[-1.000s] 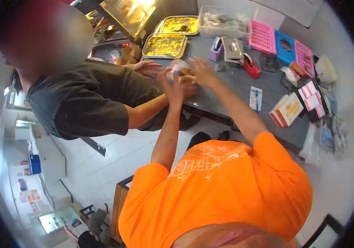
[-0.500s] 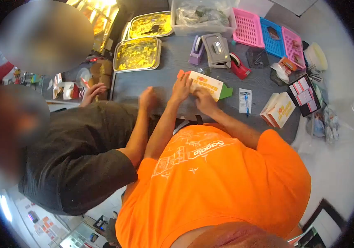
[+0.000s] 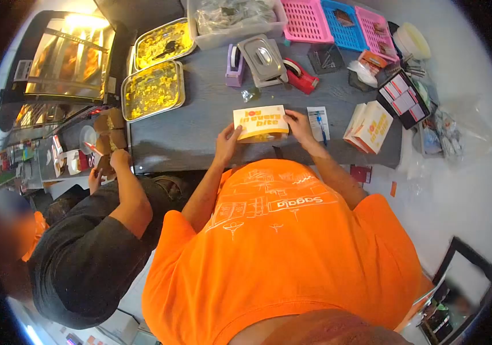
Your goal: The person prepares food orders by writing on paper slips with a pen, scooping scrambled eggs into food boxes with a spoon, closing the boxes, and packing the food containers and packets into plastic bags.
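Note:
A white paper food box [image 3: 261,122] with orange and yellow lettering is held at the table's front edge, its printed side facing up. My left hand [image 3: 228,142] grips its left end, thumb on the near side. At the opposite end, the fingers of my right hand [image 3: 300,126] close on the edge. Something yellowish shows along the near side of the box, too small to make out. Just right of my right hand lies a printed paper slip [image 3: 317,117] with a blue pen [image 3: 321,127] on it.
Two metal trays of yellow food [image 3: 153,92] stand back left. Behind the box are a purple tape dispenser [image 3: 235,68], a metal lid [image 3: 263,60] and a red dispenser [image 3: 301,77]. More printed boxes [image 3: 370,127] stand right. A co-worker's hands [image 3: 112,165] work at brown cartons [image 3: 110,141].
The box has turned so its print lies level, and its green flap is out of sight. My hands have spread to its two ends. The co-worker's arm has moved left, away from me.

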